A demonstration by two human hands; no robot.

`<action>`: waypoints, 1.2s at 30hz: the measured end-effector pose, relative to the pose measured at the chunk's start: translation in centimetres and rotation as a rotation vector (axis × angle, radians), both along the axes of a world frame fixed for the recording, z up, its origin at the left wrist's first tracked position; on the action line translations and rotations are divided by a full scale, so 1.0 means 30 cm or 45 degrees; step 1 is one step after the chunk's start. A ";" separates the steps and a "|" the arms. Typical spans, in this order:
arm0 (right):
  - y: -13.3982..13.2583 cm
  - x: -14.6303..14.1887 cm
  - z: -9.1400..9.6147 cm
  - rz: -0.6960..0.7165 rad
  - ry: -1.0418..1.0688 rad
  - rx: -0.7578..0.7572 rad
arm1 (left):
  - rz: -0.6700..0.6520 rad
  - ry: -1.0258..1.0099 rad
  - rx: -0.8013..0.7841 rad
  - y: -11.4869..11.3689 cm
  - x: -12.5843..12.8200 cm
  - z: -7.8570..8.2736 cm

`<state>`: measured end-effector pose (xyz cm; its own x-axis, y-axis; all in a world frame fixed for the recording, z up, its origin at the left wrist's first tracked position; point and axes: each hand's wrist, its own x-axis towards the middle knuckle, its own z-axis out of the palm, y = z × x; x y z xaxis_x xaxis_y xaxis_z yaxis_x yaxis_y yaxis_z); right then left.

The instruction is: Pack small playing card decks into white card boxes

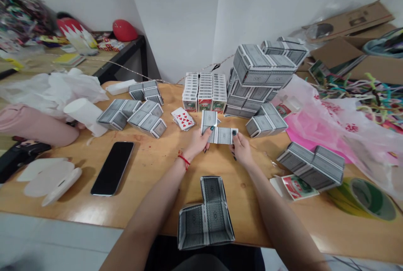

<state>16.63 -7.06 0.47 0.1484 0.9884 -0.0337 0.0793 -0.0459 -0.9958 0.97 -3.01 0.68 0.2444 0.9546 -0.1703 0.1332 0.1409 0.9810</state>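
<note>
My left hand [200, 141] and my right hand [242, 149] both grip an L-shaped piece made of playing cards [223, 135], patterned backs facing up, above the middle of the table. The left fingers pinch it near its inner corner; the right ones hold its right end. Just beyond lies a small stack of loose playing cards [183, 118], a heart card face up on top. Between my forearms, at the near edge, stands an L-shaped block of folded cards [208, 214]. Behind my hands are rows of card boxes [204, 90].
Card-built blocks [132, 115] stand at left, and a tall stack of them [262, 67] rises at back right. A phone [113, 168] lies left of my arm. Green tape [365, 197], an opened card box [299, 187] and plastic bags [340, 124] occupy the right.
</note>
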 end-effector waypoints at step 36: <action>-0.005 0.028 -0.003 0.163 0.104 -0.048 | 0.010 -0.017 0.030 -0.009 0.004 -0.009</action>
